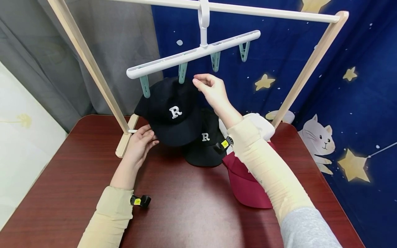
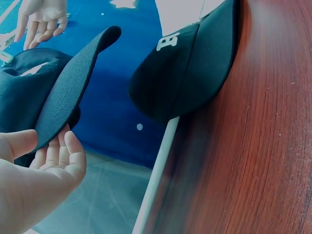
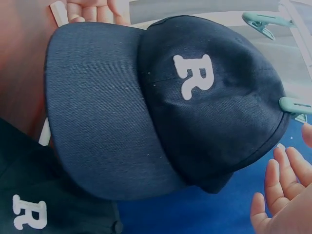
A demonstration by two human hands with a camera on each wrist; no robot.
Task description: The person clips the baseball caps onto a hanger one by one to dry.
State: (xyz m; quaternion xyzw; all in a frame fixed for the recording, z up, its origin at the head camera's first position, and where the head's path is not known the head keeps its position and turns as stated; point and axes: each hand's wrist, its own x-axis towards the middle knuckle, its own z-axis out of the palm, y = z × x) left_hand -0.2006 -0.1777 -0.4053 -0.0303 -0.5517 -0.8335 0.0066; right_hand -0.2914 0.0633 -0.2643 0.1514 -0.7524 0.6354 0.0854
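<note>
A navy baseball cap (image 1: pixel 173 112) with a white letter R hangs at a tilt under a white clip hanger (image 1: pixel 193 54). One green clip (image 1: pixel 182 73) grips the top of its crown; another clip (image 1: pixel 144 86) hangs beside the crown. My left hand (image 1: pixel 139 143) holds the brim's edge, thumb on one side and fingers on the other in the left wrist view. Close by the clipped crown is my right hand (image 1: pixel 214 93), its fingers bent loosely. The right wrist view shows this right hand (image 3: pixel 287 187) apart from the clip, with nothing in its fingers.
On the brown table (image 1: pixel 186 206) sit a black cap (image 1: pixel 207 148), a red cap (image 1: pixel 248 181) and a white cap (image 1: pixel 260 124). A wooden rack (image 1: pixel 313 65) carries the hanger. Two more clips hang at its right. Behind are grey and starry blue curtains (image 1: pixel 279 44).
</note>
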